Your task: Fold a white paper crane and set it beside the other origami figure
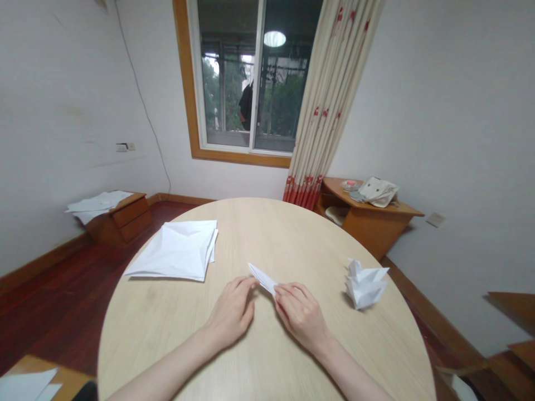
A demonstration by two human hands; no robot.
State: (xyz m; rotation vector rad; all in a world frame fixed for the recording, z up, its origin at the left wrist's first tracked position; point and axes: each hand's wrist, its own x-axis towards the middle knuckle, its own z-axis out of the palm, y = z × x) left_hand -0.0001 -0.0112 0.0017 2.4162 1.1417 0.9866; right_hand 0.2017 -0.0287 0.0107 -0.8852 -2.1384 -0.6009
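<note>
Right hand [301, 316] pinches folded white paper [263, 279]; left hand [230, 312], at its 8 o'clock, loosely open, contact unclear; layers [258, 275] best kept flush.

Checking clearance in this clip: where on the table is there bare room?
The table has bare wood beyond the folded paper, between the paper stack and the folded figure; another patch lies between the paper stack and the left hand. The left hand, right hand and folded paper crowd the middle.
</note>
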